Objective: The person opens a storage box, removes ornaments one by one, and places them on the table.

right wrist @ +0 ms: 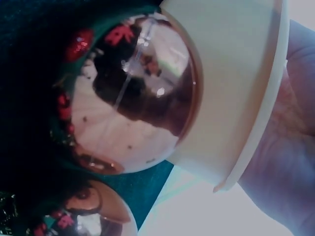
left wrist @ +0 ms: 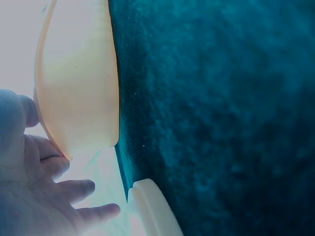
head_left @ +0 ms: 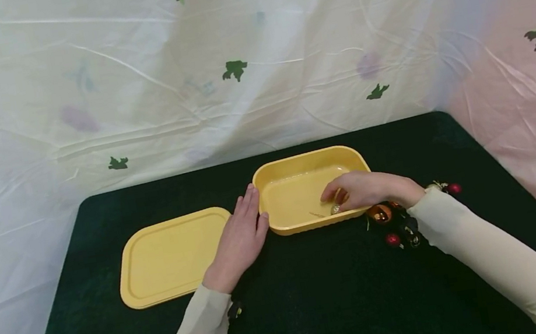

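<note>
A yellow rectangular box (head_left: 294,164) stands toward the back of the dark table. My left hand (head_left: 239,234) rests against its left side, fingers fairly straight and thumb near the front corner; in the left wrist view the hand (left wrist: 34,182) touches the box's rim (left wrist: 42,113). My right hand (head_left: 359,189) reaches over the right front edge into the box. Its thumb and curled fingers hold a small gold bauble (head_left: 335,210) low inside, with a thin gold string (head_left: 317,214) beside it. In the right wrist view, the box wall (right wrist: 236,88) partly hides the hand (right wrist: 300,128).
A yellow lid (head_left: 172,260) lies flat left of the box. Outside its right front corner are a shiny copper bauble (head_left: 379,213), a red one (head_left: 393,239) and other dark ornaments (head_left: 409,229), partly under the right forearm. Another red bauble (head_left: 455,189) lies farther right.
</note>
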`<state>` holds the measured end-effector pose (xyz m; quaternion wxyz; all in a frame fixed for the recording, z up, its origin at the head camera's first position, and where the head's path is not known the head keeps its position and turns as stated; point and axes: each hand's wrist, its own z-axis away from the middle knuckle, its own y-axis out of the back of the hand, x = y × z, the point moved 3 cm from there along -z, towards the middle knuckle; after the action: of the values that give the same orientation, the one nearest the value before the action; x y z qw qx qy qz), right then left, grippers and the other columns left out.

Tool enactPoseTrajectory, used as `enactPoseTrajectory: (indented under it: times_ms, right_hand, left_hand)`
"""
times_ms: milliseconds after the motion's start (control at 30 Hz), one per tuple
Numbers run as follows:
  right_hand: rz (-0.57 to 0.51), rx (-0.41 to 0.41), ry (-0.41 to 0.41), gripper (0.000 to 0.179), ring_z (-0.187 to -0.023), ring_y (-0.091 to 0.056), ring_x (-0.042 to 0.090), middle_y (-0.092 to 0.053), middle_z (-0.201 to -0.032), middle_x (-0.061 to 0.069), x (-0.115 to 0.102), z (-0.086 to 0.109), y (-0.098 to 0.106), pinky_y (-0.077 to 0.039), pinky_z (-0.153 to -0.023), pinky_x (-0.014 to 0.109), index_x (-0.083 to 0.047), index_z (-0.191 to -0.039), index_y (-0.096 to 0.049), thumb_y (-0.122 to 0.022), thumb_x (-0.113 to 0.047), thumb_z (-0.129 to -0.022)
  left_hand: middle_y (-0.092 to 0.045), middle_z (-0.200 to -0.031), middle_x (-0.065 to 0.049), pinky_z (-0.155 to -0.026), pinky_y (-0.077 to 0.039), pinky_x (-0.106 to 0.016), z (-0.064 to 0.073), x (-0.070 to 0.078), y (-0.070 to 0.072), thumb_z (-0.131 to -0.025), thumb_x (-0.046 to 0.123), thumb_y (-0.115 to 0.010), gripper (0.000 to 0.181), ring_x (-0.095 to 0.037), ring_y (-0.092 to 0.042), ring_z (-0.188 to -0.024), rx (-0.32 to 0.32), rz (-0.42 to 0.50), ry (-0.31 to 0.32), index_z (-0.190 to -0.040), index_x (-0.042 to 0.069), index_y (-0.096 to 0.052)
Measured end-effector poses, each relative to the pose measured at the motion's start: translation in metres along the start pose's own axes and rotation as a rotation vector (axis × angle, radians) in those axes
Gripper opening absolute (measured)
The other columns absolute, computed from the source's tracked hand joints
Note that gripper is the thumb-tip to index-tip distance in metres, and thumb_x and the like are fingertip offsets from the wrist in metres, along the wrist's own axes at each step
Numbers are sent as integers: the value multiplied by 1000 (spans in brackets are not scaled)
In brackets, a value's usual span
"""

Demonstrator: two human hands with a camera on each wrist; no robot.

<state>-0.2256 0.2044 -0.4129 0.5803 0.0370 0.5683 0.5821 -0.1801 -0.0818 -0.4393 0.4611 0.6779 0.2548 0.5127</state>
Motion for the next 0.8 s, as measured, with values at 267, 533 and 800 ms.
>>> enactPoseTrajectory:
  times_ms: [267, 533, 800]
  right_hand:
    - [18, -21, 14, 27, -108, -67, 20, -72, -117, 3, 1, 0, 0, -55, -97, 44, -8, -122, -74, -72, -7, -95]
    - [16, 23, 9, 23, -105, -67, 17, -72, -113, 0, 0, 2, 0, -55, -96, 43, -10, -118, -75, -72, -11, -96]
    - [-19, 133, -23, 24, -100, -63, 17, -70, -112, -1, -4, 14, 9, -53, -95, 43, -13, -121, -73, -73, -18, -97]
  left_hand:
    - [-14, -173, -3, -124, -24, -50, 0, 2, 0, -112, 36, -44, 64, -27, -22, -157, 6, 6, -12, -166, 9, -20]
    - [-16, -173, -4, -124, -25, -51, 1, 1, -1, -112, 36, -43, 64, -28, -23, -157, 8, 8, -7, -166, 9, -20]
    - [-16, -173, -6, -123, -26, -51, 2, 2, 1, -112, 35, -44, 64, -29, -23, -156, 14, 7, -6, -165, 8, -21]
